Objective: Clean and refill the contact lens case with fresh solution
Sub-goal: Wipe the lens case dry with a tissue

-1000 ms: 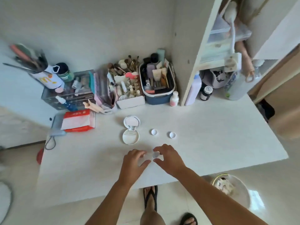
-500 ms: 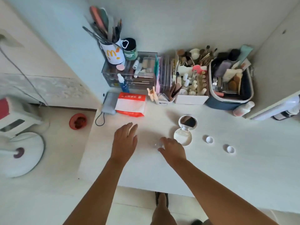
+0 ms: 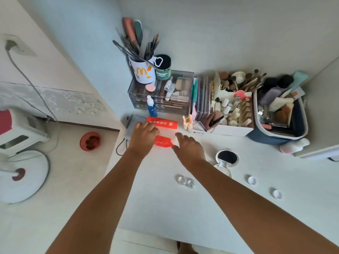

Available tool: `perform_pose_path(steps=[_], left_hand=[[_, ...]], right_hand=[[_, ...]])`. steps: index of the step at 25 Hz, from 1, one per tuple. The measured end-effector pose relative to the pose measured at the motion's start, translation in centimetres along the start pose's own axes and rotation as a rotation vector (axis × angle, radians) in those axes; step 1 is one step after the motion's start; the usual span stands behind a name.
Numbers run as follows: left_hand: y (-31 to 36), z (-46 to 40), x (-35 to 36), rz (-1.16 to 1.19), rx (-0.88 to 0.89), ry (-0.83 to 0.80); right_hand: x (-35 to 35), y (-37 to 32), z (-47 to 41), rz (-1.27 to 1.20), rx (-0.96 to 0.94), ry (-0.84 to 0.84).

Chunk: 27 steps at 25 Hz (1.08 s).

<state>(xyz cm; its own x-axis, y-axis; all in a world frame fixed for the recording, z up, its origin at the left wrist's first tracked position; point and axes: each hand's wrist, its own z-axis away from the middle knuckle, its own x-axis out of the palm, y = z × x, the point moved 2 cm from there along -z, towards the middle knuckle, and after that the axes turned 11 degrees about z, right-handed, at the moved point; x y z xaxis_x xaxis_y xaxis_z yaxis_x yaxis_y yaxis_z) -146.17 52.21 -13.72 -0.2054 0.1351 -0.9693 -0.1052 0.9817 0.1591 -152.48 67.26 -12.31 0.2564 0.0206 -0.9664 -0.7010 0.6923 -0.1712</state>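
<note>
The clear twin-cup contact lens case (image 3: 185, 181) lies uncapped on the white table (image 3: 165, 208), under my right forearm. Its two white caps (image 3: 251, 180) (image 3: 277, 194) lie apart to the right. A red and white tissue pack (image 3: 163, 132) sits at the table's back left. My left hand (image 3: 144, 138) rests on the pack's left part with fingers curled over it. My right hand (image 3: 189, 146) hovers at the pack's right edge, fingers spread, holding nothing.
An open round compact with a mirror (image 3: 227, 158) lies right of my right hand. A blue bottle (image 3: 152, 107), clear drawer organiser (image 3: 161, 96), brush box (image 3: 231, 114) and navy basket (image 3: 280, 121) line the back wall. The table's left edge drops to the floor.
My right hand has let go of the lens case, which now lies on the table. Both hands have moved up and back to the tissue pack. The view has swung left.
</note>
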Motion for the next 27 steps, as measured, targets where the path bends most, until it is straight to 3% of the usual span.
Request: perform_pose_path(steps=[6, 11, 14, 17, 20, 23, 27], left_hand=[[-1.6, -1.3, -3.4, 0.138, 0.053, 0.153], [-3.0, -2.5, -8.1, 0.32, -0.138, 0.272], [-1.9, -2.9, -11.8, 0.676, -0.286, 0.279], [0.1, -2.8, -14.3, 1.04, -0.442, 0.026], [2.4, -2.5, -15.1, 1.194, -0.487, -0.214], [5.0, -1.6, -15.3, 1.314, -0.561, -0.292], [8.9, 0.1, -14.8, 1.604, -0.773, -0.307]], right_hand=[[-2.9, -1.5, -3.8, -0.124, -0.003, 0.18], [-7.1, -1.7, -3.9, -0.276, -0.033, 0.319], [-9.9, -1.0, -2.8, -0.482, -0.112, 0.396], [-11.7, 0.3, -1.0, -0.839, -0.125, 0.198], [-11.3, 1.7, 1.3, -1.059, -0.089, -0.077], [-10.4, 4.0, 4.5, -0.943, -0.052, -0.126], [-9.1, 5.7, 9.4, -1.213, -0.033, -0.386]])
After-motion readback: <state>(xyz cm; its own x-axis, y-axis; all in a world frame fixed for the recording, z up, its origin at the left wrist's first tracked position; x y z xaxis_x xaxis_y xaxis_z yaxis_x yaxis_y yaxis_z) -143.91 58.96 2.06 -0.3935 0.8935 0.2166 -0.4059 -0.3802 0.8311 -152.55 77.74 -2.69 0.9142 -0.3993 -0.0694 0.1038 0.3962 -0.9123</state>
